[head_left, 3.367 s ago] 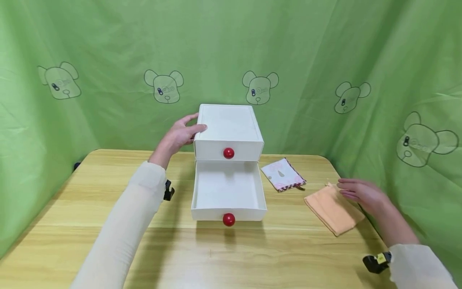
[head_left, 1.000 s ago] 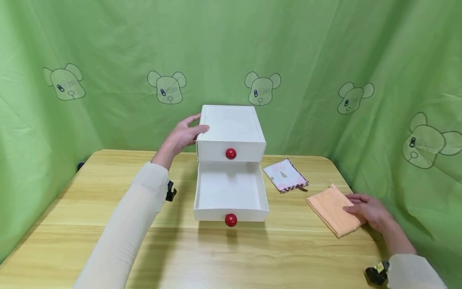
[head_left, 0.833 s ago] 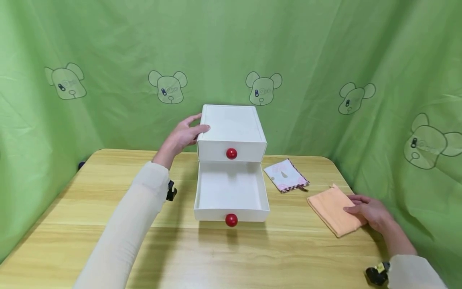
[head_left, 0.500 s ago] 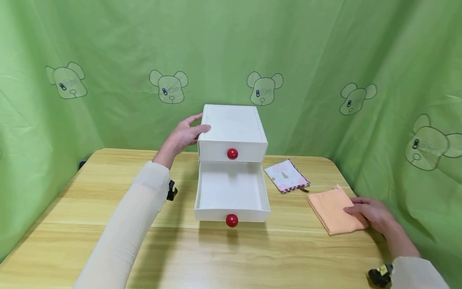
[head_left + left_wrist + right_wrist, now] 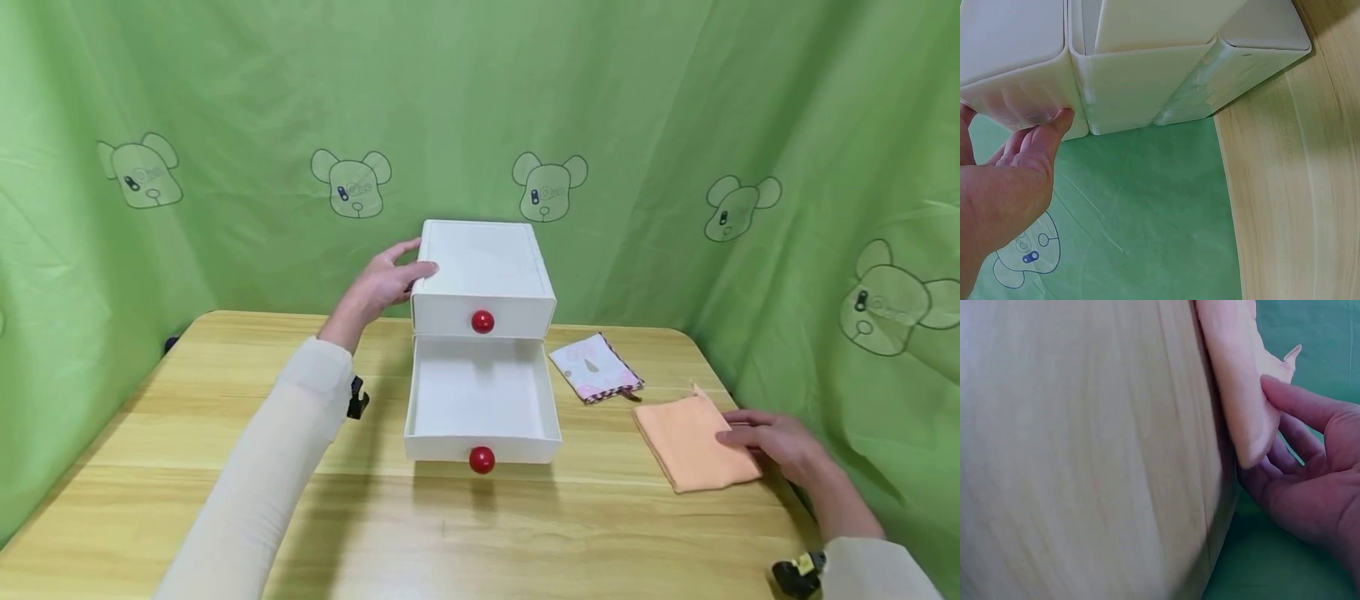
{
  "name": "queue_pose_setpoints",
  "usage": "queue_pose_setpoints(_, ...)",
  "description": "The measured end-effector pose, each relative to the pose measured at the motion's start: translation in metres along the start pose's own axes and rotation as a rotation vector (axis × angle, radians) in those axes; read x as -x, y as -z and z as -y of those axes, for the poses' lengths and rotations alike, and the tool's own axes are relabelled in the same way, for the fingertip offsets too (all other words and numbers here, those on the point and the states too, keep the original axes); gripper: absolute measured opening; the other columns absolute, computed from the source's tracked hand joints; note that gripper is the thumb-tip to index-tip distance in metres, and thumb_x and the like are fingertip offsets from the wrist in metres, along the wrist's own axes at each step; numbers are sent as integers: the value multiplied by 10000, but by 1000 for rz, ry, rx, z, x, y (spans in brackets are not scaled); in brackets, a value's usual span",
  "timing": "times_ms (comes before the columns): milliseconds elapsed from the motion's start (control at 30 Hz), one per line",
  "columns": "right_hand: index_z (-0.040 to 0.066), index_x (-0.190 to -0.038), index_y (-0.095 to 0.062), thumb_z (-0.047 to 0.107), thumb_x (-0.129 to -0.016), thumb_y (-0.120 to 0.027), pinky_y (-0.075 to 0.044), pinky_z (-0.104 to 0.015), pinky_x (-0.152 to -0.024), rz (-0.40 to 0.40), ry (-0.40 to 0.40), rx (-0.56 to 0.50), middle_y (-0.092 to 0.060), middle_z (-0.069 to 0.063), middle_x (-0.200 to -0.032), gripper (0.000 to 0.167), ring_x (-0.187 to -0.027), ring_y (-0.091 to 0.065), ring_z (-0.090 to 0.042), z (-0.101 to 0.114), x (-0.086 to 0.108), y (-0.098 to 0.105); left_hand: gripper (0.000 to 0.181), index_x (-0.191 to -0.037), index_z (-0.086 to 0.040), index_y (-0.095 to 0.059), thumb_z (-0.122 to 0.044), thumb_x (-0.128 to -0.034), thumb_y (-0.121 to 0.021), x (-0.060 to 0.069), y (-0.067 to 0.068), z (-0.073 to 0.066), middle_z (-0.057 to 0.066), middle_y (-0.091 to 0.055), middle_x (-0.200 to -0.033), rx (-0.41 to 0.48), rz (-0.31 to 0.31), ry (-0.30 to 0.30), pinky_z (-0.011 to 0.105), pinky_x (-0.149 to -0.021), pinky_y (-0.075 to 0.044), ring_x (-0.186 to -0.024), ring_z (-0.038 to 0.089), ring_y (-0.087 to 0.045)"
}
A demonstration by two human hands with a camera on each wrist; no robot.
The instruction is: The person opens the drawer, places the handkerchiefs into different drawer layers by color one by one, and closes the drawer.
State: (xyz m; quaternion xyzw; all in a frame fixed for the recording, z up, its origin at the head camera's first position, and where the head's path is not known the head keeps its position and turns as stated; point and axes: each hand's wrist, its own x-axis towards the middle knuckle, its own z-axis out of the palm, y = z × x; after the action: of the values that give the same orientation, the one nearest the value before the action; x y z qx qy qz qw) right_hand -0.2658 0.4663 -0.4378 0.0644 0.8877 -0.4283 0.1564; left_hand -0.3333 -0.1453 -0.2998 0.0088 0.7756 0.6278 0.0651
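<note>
A white drawer unit with red ball knobs stands at the middle of the table, its lower drawer pulled out and bare inside. My left hand grips the unit's upper left side, thumb on the top panel. The left wrist view shows that hand against the top box's wall. Over at the right, my right hand pinches a folded orange cloth by its right edge. In the right wrist view the thumb lies on the cloth and the other fingers are partly hidden beneath it.
Between the unit and the orange cloth lies a folded white-and-pink patterned cloth with a checked border. The wooden table is bounded by a green curtain with bear heads printed on it, behind and at both sides.
From hovering over the orange cloth, my right hand has come down and taken its right edge. The cloth has turned slightly, its near corner shifting left. My left hand keeps its hold on the unit.
</note>
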Motion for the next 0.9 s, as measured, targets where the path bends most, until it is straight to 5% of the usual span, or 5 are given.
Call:
queue_pose_setpoints(200, -97, -1483, -392, 331, -942, -722, -565, -260, -803, 44, -6, -17, -715, 6, -1104, 764, -914, -675, -99, -2, 0, 0, 772, -1605, -328, -280, -357, -959, -702, -1, 0, 1, 13, -628, -991, 3, -2, -4, 316, -895, -517, -857, 133, -574)
queue_pose_setpoints(533, -108, -1481, -386, 276, -968, -692, -594, -306, -820, 96, 4, -112, -724, 39, -1043, 710, -913, -708, -133, 2, -2, -3, 770, -1609, -325, -269, -352, -966, -692, 0, 2, 1, 83, -638, -1287, 14, 11, 4, 384, -1064, -491, -1116, 214, -611)
queue_pose_setpoints(800, -102, -1464, -426, 257, -979, -680, -591, -292, -847, 110, 25, -166, -701, 75, -1064, 655, -950, -691, -99, 13, 1, -5, 775, -1608, -321, -272, -348, -962, -699, -1, 1, 2, 79, -643, -1264, 15, 13, 1, 387, -1064, -487, -1095, 206, -609)
queue_pose_setpoints(900, -41, -1433, -488, 233, -994, -658, -594, -293, -858, 131, 48, -216, -702, 91, -1050, 545, -964, -690, -97, 19, 1, -6, 775, -1604, -321, -283, -343, -956, -707, -2, 0, 2, 52, -655, -1138, 21, 7, 0, 380, -1018, -499, -981, 172, -609)
